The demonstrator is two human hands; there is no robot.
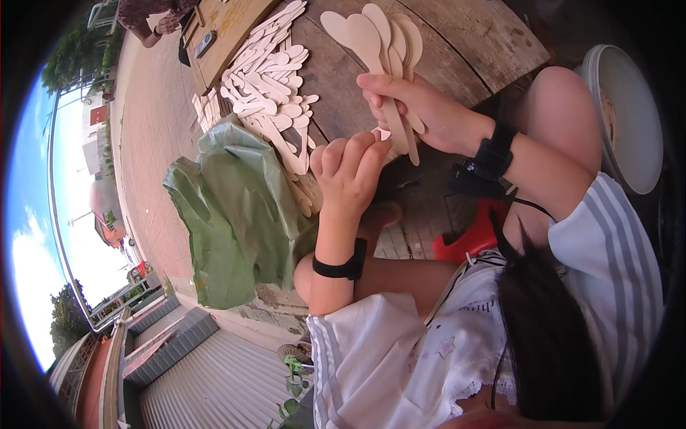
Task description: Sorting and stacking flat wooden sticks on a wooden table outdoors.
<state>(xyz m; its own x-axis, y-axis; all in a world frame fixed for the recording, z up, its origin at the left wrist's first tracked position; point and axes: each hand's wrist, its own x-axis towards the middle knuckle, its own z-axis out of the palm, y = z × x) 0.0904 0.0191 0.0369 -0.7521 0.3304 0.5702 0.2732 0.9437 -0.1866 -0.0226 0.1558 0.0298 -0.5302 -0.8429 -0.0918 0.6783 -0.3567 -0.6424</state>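
Note:
My right hand (429, 107) is closed round a fanned bundle of wooden spoons (368, 43), their wide bowls up and their handles poking out below the fist. Just left of it, my left hand (350, 168) has its fingers curled in, the tips close to the handle ends. A small pale bit shows at its fingertips, but what they pinch is hidden. Beyond my left hand, a loose heap of wooden spoons (268, 93) covers part of the plank table (457, 43).
A green plastic bag (243, 207) hangs at the table's left edge. At the right stands a white bucket (632, 118) with some pale pieces inside. Something red (468, 239) is below my knees. Another person's hand (168, 25) is at the far left, beside a wooden tray (232, 36).

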